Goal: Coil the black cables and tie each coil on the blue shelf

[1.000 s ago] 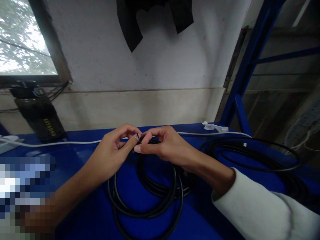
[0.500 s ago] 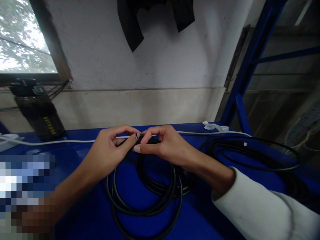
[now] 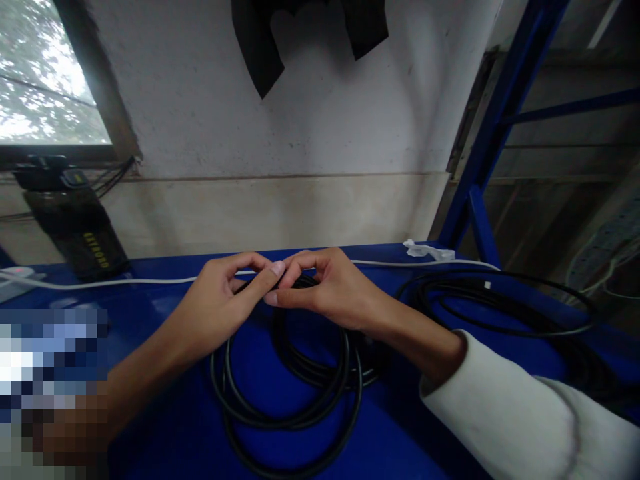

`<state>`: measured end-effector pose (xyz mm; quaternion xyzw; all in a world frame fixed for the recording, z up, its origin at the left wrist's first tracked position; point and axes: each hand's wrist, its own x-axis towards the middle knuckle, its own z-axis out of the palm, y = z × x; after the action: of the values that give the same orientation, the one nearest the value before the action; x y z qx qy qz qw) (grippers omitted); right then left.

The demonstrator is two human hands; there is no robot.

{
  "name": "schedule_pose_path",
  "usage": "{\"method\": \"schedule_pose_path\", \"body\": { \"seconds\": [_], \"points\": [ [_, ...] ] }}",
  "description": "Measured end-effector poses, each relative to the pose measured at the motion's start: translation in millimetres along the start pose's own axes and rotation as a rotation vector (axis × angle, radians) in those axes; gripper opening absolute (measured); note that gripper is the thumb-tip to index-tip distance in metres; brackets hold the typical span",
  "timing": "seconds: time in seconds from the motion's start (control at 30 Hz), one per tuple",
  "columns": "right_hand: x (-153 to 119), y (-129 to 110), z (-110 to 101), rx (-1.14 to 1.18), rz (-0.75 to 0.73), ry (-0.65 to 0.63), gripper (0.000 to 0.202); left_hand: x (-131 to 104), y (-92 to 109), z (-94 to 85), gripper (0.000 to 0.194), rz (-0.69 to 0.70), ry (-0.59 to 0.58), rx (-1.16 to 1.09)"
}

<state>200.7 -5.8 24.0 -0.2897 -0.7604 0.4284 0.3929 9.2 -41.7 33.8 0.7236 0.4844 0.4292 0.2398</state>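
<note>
A coil of black cable [image 3: 295, 421] hangs in loops below my two hands, over the blue table [image 3: 165, 427]. My left hand [image 3: 230, 293] is closed at the top of the loops, its thumb pressed against the fingers. Touching it from the right, my right hand [image 3: 320, 283] pinches at the same spot, thumb and fingertips together. The fingers hide the exact bit of cable between them. Another black coil [image 3: 300, 363] lies just behind the held loops.
A larger black cable coil [image 3: 505, 310] lies on the right. A white cord [image 3: 140, 282] runs along the back edge, near a crumpled white wrapper [image 3: 427, 251]. At the back left stands a dark bottle [image 3: 75, 227]. A blue frame [image 3: 500, 133] rises at the right.
My left thumb has moved slightly up and right, closing in on the right fingertips. The dark strand seen between the fingertips before is now covered. The view has shifted slightly.
</note>
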Motion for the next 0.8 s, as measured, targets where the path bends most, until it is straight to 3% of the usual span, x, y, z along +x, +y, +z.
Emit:
{"method": "schedule_pose_path", "body": {
  "seconds": [0.17, 0.4, 0.63, 0.8],
  "points": [
    [0.5, -2.4, 0.9, -0.013, -0.106, 0.005, 0.020, 0.7, -2.0, -0.8, 0.031, -0.063, -0.059, -0.080],
    [1.2, -0.5, 0.6, -0.018, -0.146, -0.011, 0.018, 3.0, -5.6, -4.2, 0.033, -0.086, -0.124, -0.064],
    [-0.8, 1.2, -0.5, -0.087, -0.123, -0.015, 0.018, 2.9, -5.7, -5.6, 0.044, -0.087, -0.160, 0.006],
    [-2.4, -0.7, 1.4, -0.124, -0.025, 0.044, 0.028, 2.2, -6.1, -5.9, 0.051, -0.112, -0.166, 0.047]
  ]
}}
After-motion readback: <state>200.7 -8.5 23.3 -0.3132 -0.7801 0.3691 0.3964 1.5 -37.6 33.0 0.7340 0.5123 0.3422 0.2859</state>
